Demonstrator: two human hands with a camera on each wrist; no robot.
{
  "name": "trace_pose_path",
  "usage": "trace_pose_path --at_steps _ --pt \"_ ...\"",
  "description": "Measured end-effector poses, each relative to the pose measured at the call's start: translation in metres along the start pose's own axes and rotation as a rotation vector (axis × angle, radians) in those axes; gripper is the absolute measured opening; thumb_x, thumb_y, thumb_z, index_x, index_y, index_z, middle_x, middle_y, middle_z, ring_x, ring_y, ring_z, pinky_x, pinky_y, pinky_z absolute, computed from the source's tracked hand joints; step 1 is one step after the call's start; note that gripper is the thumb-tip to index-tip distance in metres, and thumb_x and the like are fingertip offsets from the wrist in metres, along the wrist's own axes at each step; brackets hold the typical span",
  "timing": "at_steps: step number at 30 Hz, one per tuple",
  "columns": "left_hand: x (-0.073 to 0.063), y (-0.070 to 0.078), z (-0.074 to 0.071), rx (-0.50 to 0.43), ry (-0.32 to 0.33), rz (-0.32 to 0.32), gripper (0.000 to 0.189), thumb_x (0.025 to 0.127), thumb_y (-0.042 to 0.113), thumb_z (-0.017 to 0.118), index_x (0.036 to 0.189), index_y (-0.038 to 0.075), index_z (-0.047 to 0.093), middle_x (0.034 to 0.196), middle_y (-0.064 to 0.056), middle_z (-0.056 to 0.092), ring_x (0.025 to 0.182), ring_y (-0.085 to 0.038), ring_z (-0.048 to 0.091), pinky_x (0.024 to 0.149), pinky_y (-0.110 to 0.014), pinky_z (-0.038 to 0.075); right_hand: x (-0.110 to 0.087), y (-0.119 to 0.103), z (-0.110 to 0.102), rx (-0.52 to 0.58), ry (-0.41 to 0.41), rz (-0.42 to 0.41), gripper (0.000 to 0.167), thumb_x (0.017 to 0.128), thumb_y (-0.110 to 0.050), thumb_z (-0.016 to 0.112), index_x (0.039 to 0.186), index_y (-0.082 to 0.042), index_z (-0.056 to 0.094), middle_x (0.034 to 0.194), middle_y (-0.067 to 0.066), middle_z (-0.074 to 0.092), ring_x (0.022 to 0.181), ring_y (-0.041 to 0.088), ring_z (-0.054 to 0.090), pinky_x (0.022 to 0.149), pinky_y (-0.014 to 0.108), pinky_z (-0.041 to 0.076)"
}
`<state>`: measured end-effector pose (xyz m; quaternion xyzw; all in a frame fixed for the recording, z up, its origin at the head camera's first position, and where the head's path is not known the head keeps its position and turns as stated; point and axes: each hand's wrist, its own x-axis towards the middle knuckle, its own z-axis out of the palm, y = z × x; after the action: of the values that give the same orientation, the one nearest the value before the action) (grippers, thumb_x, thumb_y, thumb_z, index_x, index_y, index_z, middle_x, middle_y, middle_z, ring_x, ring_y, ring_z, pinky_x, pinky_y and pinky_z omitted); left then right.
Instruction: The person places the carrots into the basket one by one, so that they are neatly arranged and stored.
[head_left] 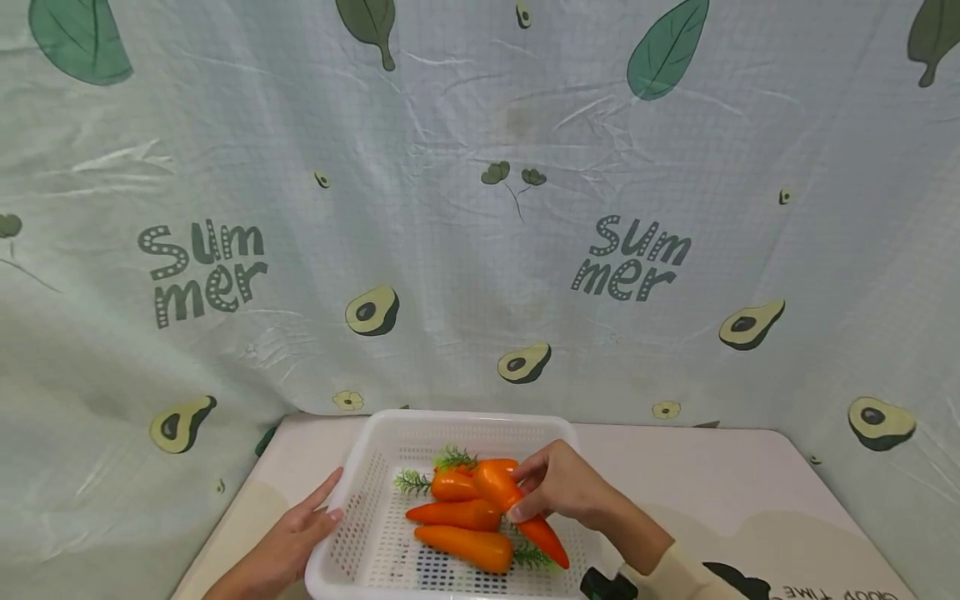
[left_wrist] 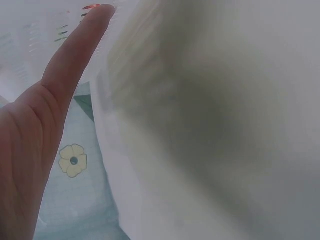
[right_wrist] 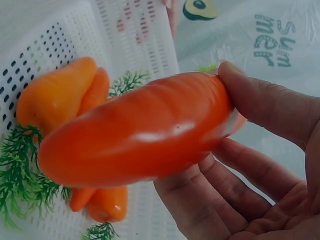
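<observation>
A white perforated basket [head_left: 450,418] sits on the table near me. Several orange toy carrots [head_left: 459,515] with green tops lie in it. My right hand [head_left: 561,487] grips one more carrot [head_left: 497,485] just above the others, tilted with its tip down to the right. Up close, this red-orange carrot [right_wrist: 140,130] is pinched between the thumb and fingers of my right hand [right_wrist: 240,170], over the basket [right_wrist: 45,30] and the lying carrots [right_wrist: 60,95]. My left hand [head_left: 300,533] rests with straight fingers against the basket's left rim. That hand [left_wrist: 30,150] shows beside the blurred basket wall [left_wrist: 200,125].
The pale table [head_left: 712,475] extends right of the basket. A wrinkled cloth backdrop [head_left: 480,250] printed with avocados, leaves and "summer" hangs right behind the table and wraps its sides. A dark wrist strap [head_left: 603,585] shows at the bottom edge.
</observation>
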<state>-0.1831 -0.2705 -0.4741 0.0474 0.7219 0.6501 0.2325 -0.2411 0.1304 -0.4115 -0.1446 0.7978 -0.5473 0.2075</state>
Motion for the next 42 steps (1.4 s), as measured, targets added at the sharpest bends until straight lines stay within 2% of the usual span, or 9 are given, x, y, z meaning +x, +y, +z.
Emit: trace_pose_path --at_steps 12,21,28,37,42 --pt "0.000 0.000 0.000 0.002 0.005 -0.001 0.082 0.113 0.036 0.044 0.165 0.014 -0.015 0.165 -0.041 0.008 0.130 -0.043 0.062 0.092 -0.060 0.060 0.005 -0.002 0.007 0.020 -0.055 -0.019 0.041 0.073 -0.002 0.091 0.112 0.005 0.079 0.086 0.008 0.078 0.074 0.017 0.069 0.066 0.035 0.065" --pt "0.000 0.001 -0.001 0.012 0.001 0.008 0.081 0.114 0.035 0.043 0.165 0.013 -0.016 0.164 -0.041 0.007 0.131 -0.049 0.059 0.092 -0.060 0.060 0.008 -0.005 0.011 0.001 -0.091 -0.042 0.038 0.072 0.001 0.091 0.108 0.005 0.079 0.076 0.003 0.072 0.070 0.015 0.066 0.065 0.033 0.065" --pt "0.000 0.001 0.000 0.007 0.034 -0.017 0.083 0.112 0.036 0.046 0.166 0.018 -0.013 0.166 -0.039 0.008 0.130 -0.050 0.060 0.091 -0.060 0.060 0.011 -0.006 0.016 -0.026 -0.132 -0.049 0.034 0.073 0.001 0.090 0.106 0.004 0.080 0.074 0.001 0.070 0.070 0.014 0.063 0.066 0.028 0.063" --pt "0.000 0.001 0.000 -0.009 0.005 0.002 0.082 0.113 0.035 0.046 0.166 0.017 -0.014 0.165 -0.040 0.009 0.128 -0.045 0.063 0.090 -0.062 0.060 0.016 -0.005 0.023 -0.051 -0.161 -0.056 0.034 0.070 0.004 0.092 0.102 0.003 0.081 0.072 0.002 0.069 0.067 0.013 0.060 0.062 0.024 0.060" --pt "0.000 0.000 0.001 -0.007 0.018 -0.002 0.083 0.112 0.036 0.046 0.166 0.017 -0.013 0.165 -0.039 0.011 0.127 -0.044 0.064 0.090 -0.061 0.061 0.018 -0.005 0.027 -0.052 -0.171 -0.052 0.034 0.068 0.006 0.092 0.099 0.002 0.081 0.073 0.003 0.071 0.067 0.013 0.061 0.061 0.024 0.059"
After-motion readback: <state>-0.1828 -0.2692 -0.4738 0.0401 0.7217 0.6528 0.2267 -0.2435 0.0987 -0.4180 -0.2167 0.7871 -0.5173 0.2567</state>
